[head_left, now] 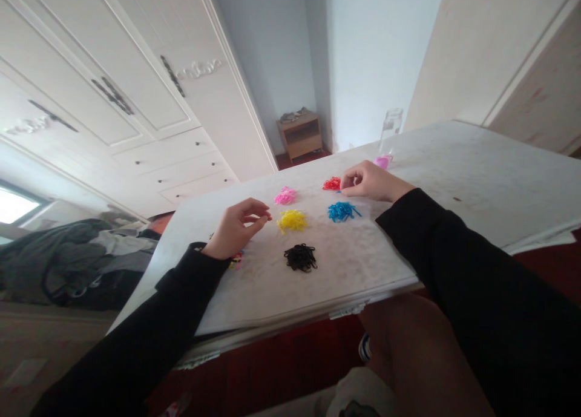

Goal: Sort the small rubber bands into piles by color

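Small rubber bands lie in separate piles on the white table: pink (285, 195), red (331, 183), yellow (293, 221), blue (344, 211) and black (300, 258). My left hand (240, 223) hovers just left of the yellow pile, thumb and fingertips pinched together. Whatever is between them is too small to make out. Beneath its wrist, mixed-colour bands (236, 259) show partly. Beside the red pile, my right hand (370, 181) is closed in a pinch, with a bit of a blue rubber band (338, 191) at its fingertips.
A clear glass jar (391, 129) stands at the table's far side, with a pink-purple item (383, 161) before it, partly behind my right hand. The white table (263, 302) has its near edge close to my legs. Dark clothes (82, 262) are heaped at left.
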Demonstrator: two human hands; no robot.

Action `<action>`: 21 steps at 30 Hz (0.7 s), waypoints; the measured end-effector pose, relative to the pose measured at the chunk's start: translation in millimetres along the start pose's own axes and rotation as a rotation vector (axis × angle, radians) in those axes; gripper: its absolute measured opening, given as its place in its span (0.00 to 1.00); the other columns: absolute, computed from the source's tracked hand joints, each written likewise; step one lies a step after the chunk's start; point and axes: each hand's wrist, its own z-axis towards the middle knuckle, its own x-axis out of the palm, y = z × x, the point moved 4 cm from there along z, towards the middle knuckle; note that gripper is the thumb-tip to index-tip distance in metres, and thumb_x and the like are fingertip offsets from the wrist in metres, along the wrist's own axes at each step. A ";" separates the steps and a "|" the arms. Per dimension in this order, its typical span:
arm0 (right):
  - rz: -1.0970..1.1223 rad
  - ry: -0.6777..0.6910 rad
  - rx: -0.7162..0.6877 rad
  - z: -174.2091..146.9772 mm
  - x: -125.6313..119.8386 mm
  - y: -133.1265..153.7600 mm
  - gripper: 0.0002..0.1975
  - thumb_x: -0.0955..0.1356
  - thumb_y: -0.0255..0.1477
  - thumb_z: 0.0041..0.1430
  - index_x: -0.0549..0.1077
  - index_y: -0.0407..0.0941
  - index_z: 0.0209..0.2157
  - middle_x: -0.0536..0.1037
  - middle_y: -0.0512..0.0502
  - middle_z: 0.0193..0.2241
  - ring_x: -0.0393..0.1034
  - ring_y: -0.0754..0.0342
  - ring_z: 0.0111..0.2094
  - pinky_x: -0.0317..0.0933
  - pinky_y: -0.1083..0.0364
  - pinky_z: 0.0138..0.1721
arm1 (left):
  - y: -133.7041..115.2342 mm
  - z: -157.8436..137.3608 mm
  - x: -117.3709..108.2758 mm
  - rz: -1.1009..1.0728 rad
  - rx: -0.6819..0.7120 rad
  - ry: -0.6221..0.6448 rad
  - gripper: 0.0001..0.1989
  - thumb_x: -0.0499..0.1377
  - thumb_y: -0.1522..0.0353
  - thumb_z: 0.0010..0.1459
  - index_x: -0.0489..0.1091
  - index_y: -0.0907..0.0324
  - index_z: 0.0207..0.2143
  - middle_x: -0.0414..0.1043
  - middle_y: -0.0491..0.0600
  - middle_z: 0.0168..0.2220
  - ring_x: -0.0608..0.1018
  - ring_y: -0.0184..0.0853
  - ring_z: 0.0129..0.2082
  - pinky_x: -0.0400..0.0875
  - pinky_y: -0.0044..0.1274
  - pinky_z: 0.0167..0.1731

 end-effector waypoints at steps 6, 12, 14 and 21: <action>0.064 0.165 0.011 -6.5 0.8 3.3 0.08 0.75 0.35 0.43 0.78 0.44 0.21 0.73 0.51 0.19 0.64 0.56 0.25 0.58 0.53 0.31 | -0.2 -1.9 -0.6 0.030 0.019 -0.017 0.12 0.68 0.62 0.58 0.74 0.59 0.40 0.85 0.53 0.36 0.89 0.42 0.39 0.86 0.32 0.40; 0.095 0.167 0.007 -5.7 0.0 1.4 0.09 0.74 0.36 0.45 0.80 0.44 0.23 0.78 0.47 0.22 0.69 0.53 0.27 0.59 0.52 0.32 | -6.7 -3.4 -1.7 0.083 0.067 -0.020 0.08 0.66 0.65 0.58 0.75 0.59 0.39 0.84 0.51 0.35 0.88 0.39 0.37 0.86 0.30 0.40; 0.068 0.110 0.008 -4.8 -1.1 -1.5 0.07 0.73 0.34 0.45 0.81 0.44 0.25 0.81 0.45 0.24 0.71 0.51 0.28 0.60 0.52 0.32 | -8.7 -3.3 -4.4 0.105 0.085 -0.028 0.08 0.65 0.65 0.58 0.75 0.59 0.39 0.84 0.51 0.35 0.88 0.39 0.36 0.86 0.30 0.40; -0.187 -0.147 -0.011 -4.5 -4.1 -1.7 0.07 0.70 0.29 0.50 0.78 0.43 0.21 0.78 0.46 0.21 0.67 0.53 0.26 0.56 0.52 0.32 | -0.6 5.5 -36.0 0.258 0.063 -0.068 0.08 0.65 0.63 0.57 0.75 0.59 0.35 0.83 0.51 0.34 0.84 0.36 0.34 0.82 0.29 0.40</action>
